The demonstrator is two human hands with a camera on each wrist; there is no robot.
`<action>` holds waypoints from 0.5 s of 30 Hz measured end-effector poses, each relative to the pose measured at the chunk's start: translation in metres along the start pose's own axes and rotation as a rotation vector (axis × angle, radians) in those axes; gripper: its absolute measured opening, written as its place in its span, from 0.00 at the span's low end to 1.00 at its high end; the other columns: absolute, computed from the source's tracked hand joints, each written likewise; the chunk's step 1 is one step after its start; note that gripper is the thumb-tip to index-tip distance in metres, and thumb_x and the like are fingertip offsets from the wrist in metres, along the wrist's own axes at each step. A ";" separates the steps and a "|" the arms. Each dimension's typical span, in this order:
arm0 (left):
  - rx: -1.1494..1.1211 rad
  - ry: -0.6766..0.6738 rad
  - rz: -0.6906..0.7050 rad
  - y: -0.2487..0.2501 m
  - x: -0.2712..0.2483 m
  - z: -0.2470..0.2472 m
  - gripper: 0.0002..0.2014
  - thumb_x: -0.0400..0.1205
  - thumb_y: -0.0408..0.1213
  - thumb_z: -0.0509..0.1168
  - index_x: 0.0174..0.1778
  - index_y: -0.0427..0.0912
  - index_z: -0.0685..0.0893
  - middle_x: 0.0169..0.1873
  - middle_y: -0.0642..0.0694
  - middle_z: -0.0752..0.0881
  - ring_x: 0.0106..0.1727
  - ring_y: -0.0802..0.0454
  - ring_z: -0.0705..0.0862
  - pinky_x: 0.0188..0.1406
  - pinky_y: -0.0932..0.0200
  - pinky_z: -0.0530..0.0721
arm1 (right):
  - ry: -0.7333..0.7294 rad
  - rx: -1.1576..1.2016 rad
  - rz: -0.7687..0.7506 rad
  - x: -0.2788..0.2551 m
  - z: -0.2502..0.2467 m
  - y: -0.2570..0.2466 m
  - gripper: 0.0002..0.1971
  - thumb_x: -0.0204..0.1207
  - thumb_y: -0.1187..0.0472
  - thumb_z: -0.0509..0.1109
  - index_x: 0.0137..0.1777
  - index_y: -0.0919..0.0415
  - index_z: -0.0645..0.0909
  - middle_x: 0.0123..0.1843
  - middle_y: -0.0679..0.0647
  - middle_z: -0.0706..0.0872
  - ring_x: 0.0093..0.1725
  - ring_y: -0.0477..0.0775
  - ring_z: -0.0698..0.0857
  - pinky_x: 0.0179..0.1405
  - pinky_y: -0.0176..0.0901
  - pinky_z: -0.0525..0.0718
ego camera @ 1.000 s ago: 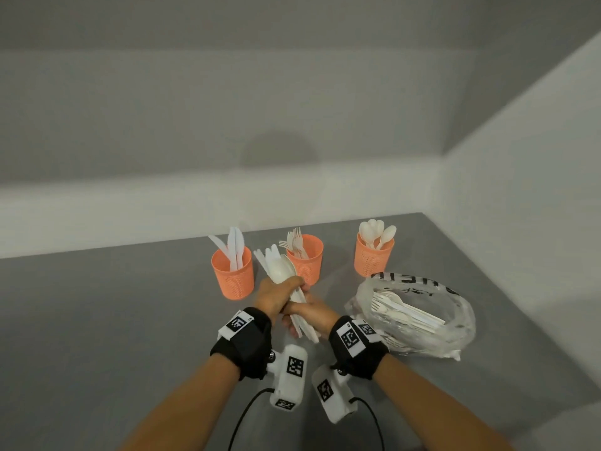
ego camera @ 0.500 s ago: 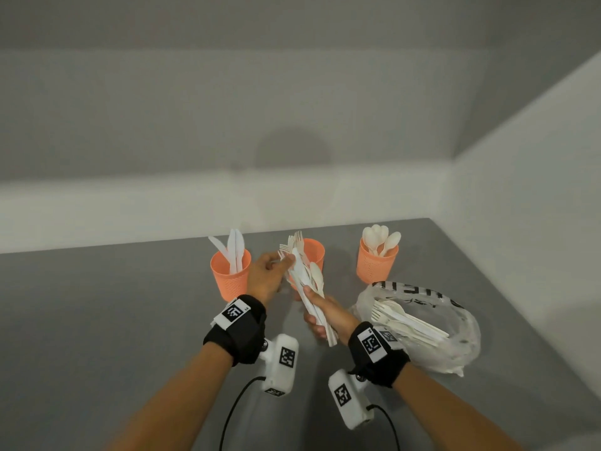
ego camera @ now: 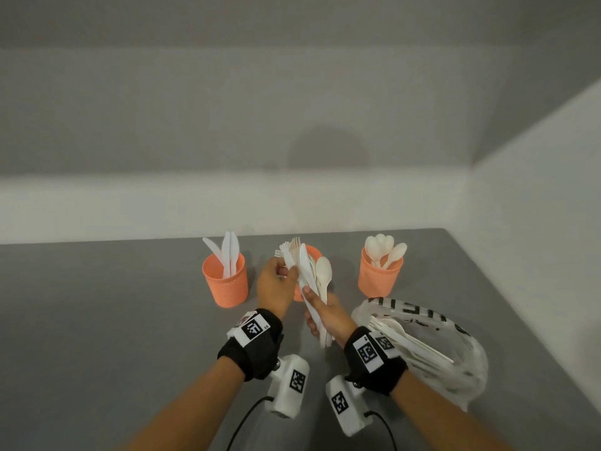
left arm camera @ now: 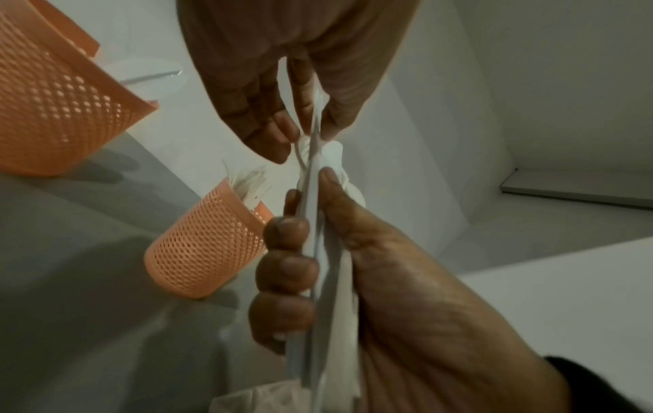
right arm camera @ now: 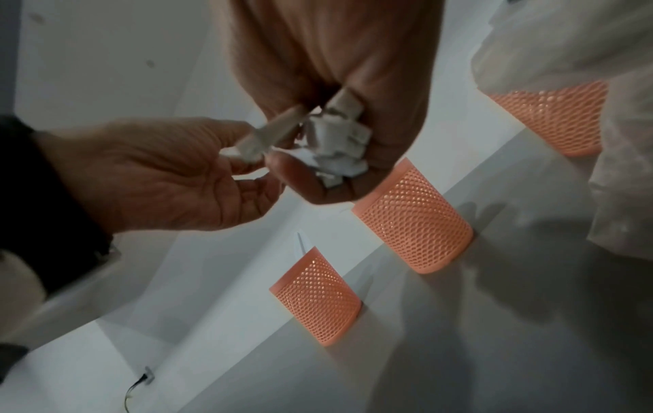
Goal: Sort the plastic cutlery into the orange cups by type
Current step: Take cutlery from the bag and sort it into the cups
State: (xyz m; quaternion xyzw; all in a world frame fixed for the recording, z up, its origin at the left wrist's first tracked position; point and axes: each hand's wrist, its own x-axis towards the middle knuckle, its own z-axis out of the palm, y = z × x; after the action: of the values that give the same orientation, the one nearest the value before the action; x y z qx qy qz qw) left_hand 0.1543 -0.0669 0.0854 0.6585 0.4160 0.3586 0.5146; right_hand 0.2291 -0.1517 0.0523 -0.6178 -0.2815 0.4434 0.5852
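Centrally, above the grey desk [ego camera: 97, 320], the right hand [ego camera: 328, 315] clasps a mixed bundle of white plastic cutlery [ego camera: 310, 281] by the handles, fingers and thumb wrapped round it; a spoon bowl and a knife blade fan out at the top. The left hand [ego camera: 276, 284] pinches the upper end of one piece between thumb and fingertips [left arm camera: 282, 125]; which type it is cannot be told. Behind the hands stand three orange mesh cups: the left cup [ego camera: 225, 281] holds knives, the middle cup [ego camera: 313, 252], partly hidden, holds forks, and the right cup [ego camera: 380, 277] holds spoons. A clear plastic bag [ego camera: 455, 362] with more cutlery lies just right of the right wrist. Judged by appearance, the pieces are light, thin, smooth and somewhat flexible, so they should slide readily against one another; a piece is best taken near its head and drawn lengthwise, with the bundle held firm at the handles lest neighbouring pieces follow.
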 end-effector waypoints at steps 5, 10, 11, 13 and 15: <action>-0.052 -0.043 -0.074 -0.004 -0.004 0.009 0.07 0.82 0.32 0.62 0.55 0.36 0.77 0.49 0.35 0.85 0.52 0.38 0.86 0.49 0.43 0.88 | -0.026 -0.073 -0.033 0.001 -0.008 0.002 0.10 0.83 0.52 0.59 0.52 0.58 0.75 0.27 0.54 0.78 0.17 0.44 0.74 0.17 0.35 0.73; -0.182 0.054 -0.066 0.006 0.011 -0.003 0.11 0.86 0.36 0.55 0.53 0.31 0.77 0.42 0.35 0.88 0.45 0.39 0.89 0.49 0.44 0.88 | 0.067 -0.045 -0.040 0.005 -0.014 0.004 0.12 0.84 0.56 0.59 0.57 0.65 0.72 0.26 0.56 0.79 0.14 0.44 0.76 0.14 0.35 0.76; -0.221 0.075 -0.065 0.009 0.014 -0.006 0.10 0.86 0.36 0.53 0.48 0.34 0.77 0.35 0.38 0.88 0.40 0.42 0.89 0.45 0.46 0.89 | 0.080 -0.052 -0.046 0.005 -0.015 0.005 0.11 0.84 0.57 0.59 0.56 0.66 0.71 0.26 0.56 0.77 0.13 0.44 0.74 0.13 0.34 0.75; -0.272 0.114 -0.078 0.015 0.016 -0.010 0.10 0.86 0.36 0.52 0.40 0.43 0.72 0.22 0.47 0.80 0.24 0.53 0.83 0.31 0.53 0.85 | 0.095 -0.093 -0.070 0.005 -0.015 0.009 0.09 0.84 0.57 0.60 0.54 0.63 0.71 0.25 0.55 0.73 0.12 0.41 0.70 0.12 0.33 0.72; -0.235 0.096 -0.094 0.020 0.014 -0.009 0.08 0.86 0.38 0.54 0.40 0.43 0.71 0.21 0.50 0.72 0.17 0.58 0.73 0.23 0.60 0.73 | 0.106 -0.111 -0.081 0.006 -0.014 0.011 0.07 0.83 0.56 0.61 0.53 0.59 0.71 0.24 0.52 0.70 0.12 0.41 0.67 0.13 0.33 0.69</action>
State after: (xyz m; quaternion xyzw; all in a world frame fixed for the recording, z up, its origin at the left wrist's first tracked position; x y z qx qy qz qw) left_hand 0.1547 -0.0533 0.1072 0.5556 0.4256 0.4114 0.5839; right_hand 0.2419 -0.1551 0.0389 -0.6602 -0.2990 0.3697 0.5814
